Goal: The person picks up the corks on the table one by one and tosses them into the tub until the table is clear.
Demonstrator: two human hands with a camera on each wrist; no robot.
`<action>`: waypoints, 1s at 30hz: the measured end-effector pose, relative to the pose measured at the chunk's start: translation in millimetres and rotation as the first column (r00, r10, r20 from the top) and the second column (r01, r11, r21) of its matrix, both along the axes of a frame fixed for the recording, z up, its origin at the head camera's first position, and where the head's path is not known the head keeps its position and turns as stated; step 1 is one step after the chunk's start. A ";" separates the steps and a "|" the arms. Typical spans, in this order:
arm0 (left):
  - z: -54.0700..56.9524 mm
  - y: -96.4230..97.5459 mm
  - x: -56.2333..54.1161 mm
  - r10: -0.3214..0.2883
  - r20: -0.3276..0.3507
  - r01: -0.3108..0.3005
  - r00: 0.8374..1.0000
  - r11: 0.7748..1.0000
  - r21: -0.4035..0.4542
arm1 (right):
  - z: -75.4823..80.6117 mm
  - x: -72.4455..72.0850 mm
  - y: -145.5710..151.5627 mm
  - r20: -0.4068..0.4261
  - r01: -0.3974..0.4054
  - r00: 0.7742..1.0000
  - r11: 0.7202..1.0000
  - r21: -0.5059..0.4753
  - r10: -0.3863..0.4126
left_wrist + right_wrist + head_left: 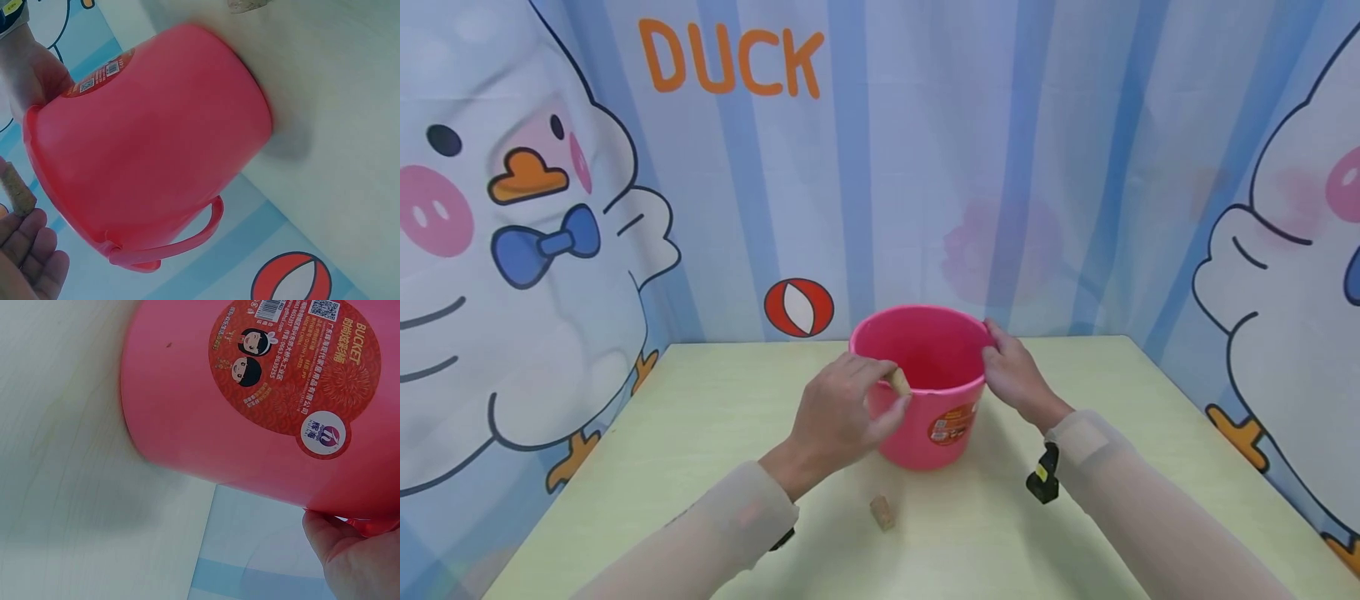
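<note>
A pink plastic bucket (925, 429) stands upright on the table, a red round label (300, 369) on its side. My right hand (1018, 375) grips the bucket's right rim, thumb on the outside. Between the thumb and fingers of my left hand (846, 408) is a cork (19, 190), pinched at the near left rim of the bucket. A second cork (882, 512) lies on the table in front of the bucket. In the left wrist view the bucket's handle (181, 247) hangs down its side. Much of the bucket's inside is hidden by its near wall.
The pale yellow table (737, 383) reaches back to a blue striped curtain (895, 167) with duck prints on both sides. A black wrist camera (1043, 475) is strapped to the right wrist, below the sleeve cuff.
</note>
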State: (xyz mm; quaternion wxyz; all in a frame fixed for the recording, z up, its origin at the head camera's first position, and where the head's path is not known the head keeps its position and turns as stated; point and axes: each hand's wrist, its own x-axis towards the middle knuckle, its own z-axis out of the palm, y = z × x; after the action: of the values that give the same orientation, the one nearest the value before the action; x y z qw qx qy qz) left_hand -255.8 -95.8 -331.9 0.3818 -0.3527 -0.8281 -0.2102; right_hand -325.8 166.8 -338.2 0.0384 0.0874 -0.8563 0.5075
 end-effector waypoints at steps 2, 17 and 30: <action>1.3 1.2 -1.1 0.004 -0.001 -0.004 1.000 1.000 -0.004 | -0.4 0.0 -0.1 0.001 -0.001 1.000 1.000 0.000 0.001; 9.5 7.2 -12.7 0.013 0.041 -0.014 0.999 1.000 0.024 | -0.5 -0.3 0.0 0.007 -0.009 1.000 1.000 -0.009 0.009; 12.7 17.5 -20.8 0.116 0.138 -0.109 0.984 0.993 -0.053 | -0.5 0.6 -0.2 0.004 -0.015 1.000 1.000 -0.016 0.015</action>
State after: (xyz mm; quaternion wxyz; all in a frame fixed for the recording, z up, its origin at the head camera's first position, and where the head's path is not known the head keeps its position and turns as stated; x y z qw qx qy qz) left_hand -276.7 -78.3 -319.2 0.3253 -0.2982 -0.8762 -0.1937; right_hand -325.2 166.6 -338.7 0.0335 0.0924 -0.8517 0.5147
